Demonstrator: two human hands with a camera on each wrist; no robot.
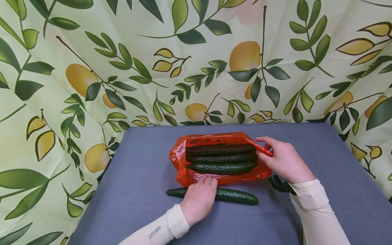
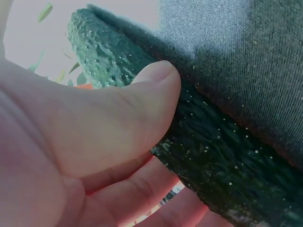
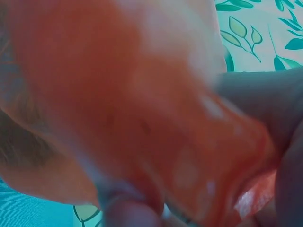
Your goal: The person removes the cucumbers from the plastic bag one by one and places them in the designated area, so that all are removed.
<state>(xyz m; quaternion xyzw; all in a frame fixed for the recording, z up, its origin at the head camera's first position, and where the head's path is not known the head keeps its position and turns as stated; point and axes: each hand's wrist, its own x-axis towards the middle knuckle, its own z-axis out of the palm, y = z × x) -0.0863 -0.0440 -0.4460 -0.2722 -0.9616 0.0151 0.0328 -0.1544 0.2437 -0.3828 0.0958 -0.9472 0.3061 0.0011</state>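
An open red plastic bag (image 1: 196, 178) lies on its side on the table, with several dark green cucumbers (image 1: 222, 159) side by side in its opening. Along its near side lies another cucumber (image 1: 237, 196), loose on the cloth. My left hand (image 1: 199, 200) reaches over this one, its fingertips right at the bag's lower edge. In the left wrist view the thumb presses on the bumpy cucumber (image 2: 213, 146) and the fingers curl round its other side. With my right hand (image 1: 286, 160) I pinch the bag's right edge. Blurred red plastic (image 3: 156, 118) fills most of the right wrist view.
Grey-blue cloth covers the table (image 1: 147, 153). Behind and beside it hangs a curtain (image 1: 122, 23) printed with leaves and oranges. A black strap (image 1: 280, 185) sits at my right wrist.
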